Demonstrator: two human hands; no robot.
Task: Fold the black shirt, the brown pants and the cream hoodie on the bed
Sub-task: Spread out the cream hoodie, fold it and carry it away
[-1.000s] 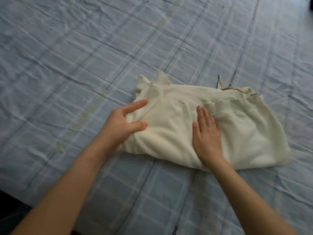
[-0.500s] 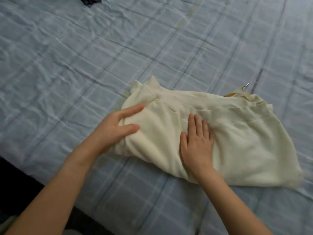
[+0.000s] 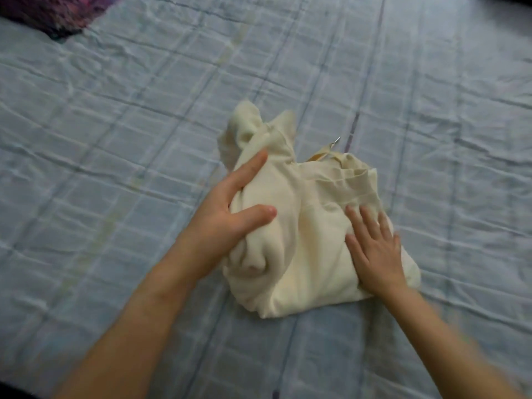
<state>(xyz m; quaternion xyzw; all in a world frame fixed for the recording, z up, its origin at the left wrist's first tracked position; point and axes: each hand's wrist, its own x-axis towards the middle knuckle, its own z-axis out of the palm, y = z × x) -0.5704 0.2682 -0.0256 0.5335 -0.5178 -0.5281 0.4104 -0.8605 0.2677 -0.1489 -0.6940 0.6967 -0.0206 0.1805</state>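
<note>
One cream hoodie (image 3: 311,254) lies under right fingers (image 3: 371,223), left fingers (image 3: 247,171) gripping.

left hand (image 3: 223,216) partly behind cream hoodie (image 3: 312,251), purple cloth (image 3: 43,12) cropped

No readable text, label or number on the cream hoodie (image 3: 311,254) or bedsheet (image 3: 115,139); small dark mark (image 3: 275,394) at the sheet's near edge may be print, too blurred.

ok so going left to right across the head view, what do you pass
purple fuzzy fabric in the far corner → left hand gripping the cream hoodie → small metal tip at the hoodie's far edge → right hand pressing flat on it. The hoodie spans both hands, so it is left unplaced.
</note>
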